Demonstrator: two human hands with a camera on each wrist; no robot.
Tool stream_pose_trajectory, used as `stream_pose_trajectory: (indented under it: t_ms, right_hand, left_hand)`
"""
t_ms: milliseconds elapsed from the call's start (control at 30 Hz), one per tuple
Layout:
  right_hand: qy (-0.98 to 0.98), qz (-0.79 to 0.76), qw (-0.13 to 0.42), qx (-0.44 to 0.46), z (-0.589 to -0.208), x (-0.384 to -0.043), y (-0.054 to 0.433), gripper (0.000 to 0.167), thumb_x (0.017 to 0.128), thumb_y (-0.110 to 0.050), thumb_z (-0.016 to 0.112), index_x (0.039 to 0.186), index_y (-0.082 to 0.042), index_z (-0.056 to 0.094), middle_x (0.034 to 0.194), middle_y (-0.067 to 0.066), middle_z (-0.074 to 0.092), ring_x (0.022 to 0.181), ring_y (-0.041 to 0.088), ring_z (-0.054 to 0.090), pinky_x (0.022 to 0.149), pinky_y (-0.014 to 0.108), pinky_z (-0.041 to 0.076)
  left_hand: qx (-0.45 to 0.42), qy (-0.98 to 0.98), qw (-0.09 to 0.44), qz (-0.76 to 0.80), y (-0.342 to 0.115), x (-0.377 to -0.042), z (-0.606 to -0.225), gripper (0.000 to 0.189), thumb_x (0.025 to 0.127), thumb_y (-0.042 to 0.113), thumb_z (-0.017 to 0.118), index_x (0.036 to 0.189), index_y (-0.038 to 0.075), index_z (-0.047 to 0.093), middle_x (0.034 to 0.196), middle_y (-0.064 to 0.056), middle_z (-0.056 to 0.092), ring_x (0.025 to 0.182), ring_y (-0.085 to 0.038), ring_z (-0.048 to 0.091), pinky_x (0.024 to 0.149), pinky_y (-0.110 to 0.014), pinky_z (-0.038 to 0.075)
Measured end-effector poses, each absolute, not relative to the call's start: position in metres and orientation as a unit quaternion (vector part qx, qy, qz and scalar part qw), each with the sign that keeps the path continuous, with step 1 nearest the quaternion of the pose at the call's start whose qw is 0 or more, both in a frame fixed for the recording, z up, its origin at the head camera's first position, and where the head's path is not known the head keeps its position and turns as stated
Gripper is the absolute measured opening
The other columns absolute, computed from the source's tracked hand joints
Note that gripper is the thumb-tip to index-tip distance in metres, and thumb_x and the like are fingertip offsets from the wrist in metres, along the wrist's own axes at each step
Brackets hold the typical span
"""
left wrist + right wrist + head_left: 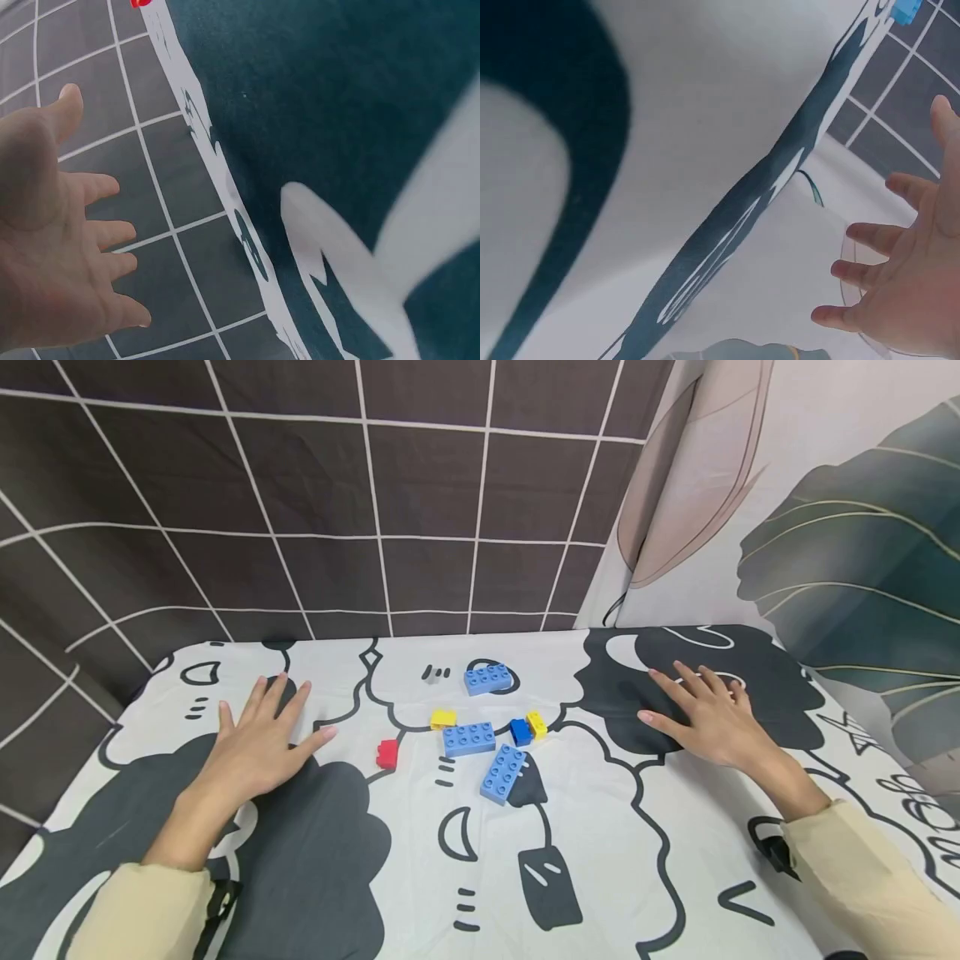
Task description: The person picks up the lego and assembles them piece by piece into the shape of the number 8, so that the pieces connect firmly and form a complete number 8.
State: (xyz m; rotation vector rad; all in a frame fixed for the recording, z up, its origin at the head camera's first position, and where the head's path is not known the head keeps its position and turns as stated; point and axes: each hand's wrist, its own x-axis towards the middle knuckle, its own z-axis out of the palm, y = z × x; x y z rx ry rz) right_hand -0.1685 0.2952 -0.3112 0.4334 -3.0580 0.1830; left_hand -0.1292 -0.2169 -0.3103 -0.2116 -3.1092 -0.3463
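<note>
My left hand [258,743] is spread over the left part of the printed cloth, fingers straight and holding nothing. On the right, my right hand [708,718] is likewise spread with nothing in it, over a dark printed patch. Between them lie several toy building bricks. A red brick [387,754] is nearest the left hand. Toward the middle are a yellow brick [443,719] and a long light-blue brick [468,739]. Another light-blue brick [503,773] lies nearer me, a third light-blue brick [487,679] farther back. A dark-blue brick [521,732] sits beside a second yellow brick [536,724].
A black-and-white cartoon cloth [420,893] covers the table. Behind it hangs a dark grid-patterned cloth [420,485]. At the right is a pale curtain [802,410] with large leaf prints. Beige sleeves [142,914] cover both forearms.
</note>
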Motion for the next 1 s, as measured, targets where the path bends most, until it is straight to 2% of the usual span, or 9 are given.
stream_pose_trajectory:
  t_ms: [267,500,633,800,1000]
  right_hand:
    - [-0.979,0.115,0.043,0.163,-0.309,-0.169,0.289,0.071,0.088,-0.049,0.052,0.141,-0.008,0.031,0.141,0.028,0.025,0.125,0.052,0.018,0.089,0.07,0.013]
    - [-0.967,0.18,0.032,0.175,-0.303,-0.169,0.278,0.069,0.087,-0.042,0.058,0.139,-0.004,0.034,0.139,0.028,0.03,0.124,0.053,0.021,0.087,0.072,0.018]
    - [-0.956,0.214,0.021,0.198,-0.301,-0.17,0.272,0.067,0.086,-0.036,0.063,0.136,0.0,0.037,0.137,0.028,0.033,0.124,0.051,0.024,0.092,0.066,0.021]
    - [-0.94,0.242,0.011,0.239,-0.303,-0.172,0.263,0.062,0.085,-0.026,0.065,0.133,0.006,0.04,0.134,0.029,0.038,0.124,0.046,0.032,0.097,0.058,0.027]
    - [-0.933,0.254,-0.005,0.253,-0.302,-0.172,0.251,0.057,0.084,-0.022,0.066,0.13,0.003,0.045,0.127,0.025,0.049,0.107,0.04,0.05,0.083,0.051,0.043]
  left_hand:
    - [-0.093,-0.985,0.021,-0.142,-0.207,-0.129,-0.307,0.081,0.087,0.053,0.049,0.14,-0.003,0.026,0.144,-0.03,0.014,0.133,-0.044,0.004,0.1,-0.065,0.001]
    - [-0.104,-0.978,0.024,-0.176,-0.192,-0.127,-0.303,0.078,0.086,0.048,0.056,0.14,-0.002,0.029,0.143,-0.029,0.02,0.132,-0.045,0.013,0.099,-0.064,0.013]
    - [-0.104,-0.975,0.019,-0.195,-0.182,-0.125,-0.301,0.077,0.084,0.044,0.06,0.14,0.0,0.029,0.143,-0.027,0.023,0.13,-0.045,0.018,0.095,-0.066,0.022]
    - [-0.11,-0.967,0.015,-0.227,-0.171,-0.125,-0.303,0.074,0.084,0.037,0.063,0.139,0.0,0.032,0.142,-0.026,0.026,0.129,-0.043,0.023,0.096,-0.062,0.025]
    - [-0.114,-0.957,0.006,-0.268,-0.154,-0.122,-0.305,0.068,0.083,0.032,0.065,0.136,-0.001,0.037,0.136,-0.026,0.035,0.126,-0.041,0.03,0.098,-0.058,0.027]
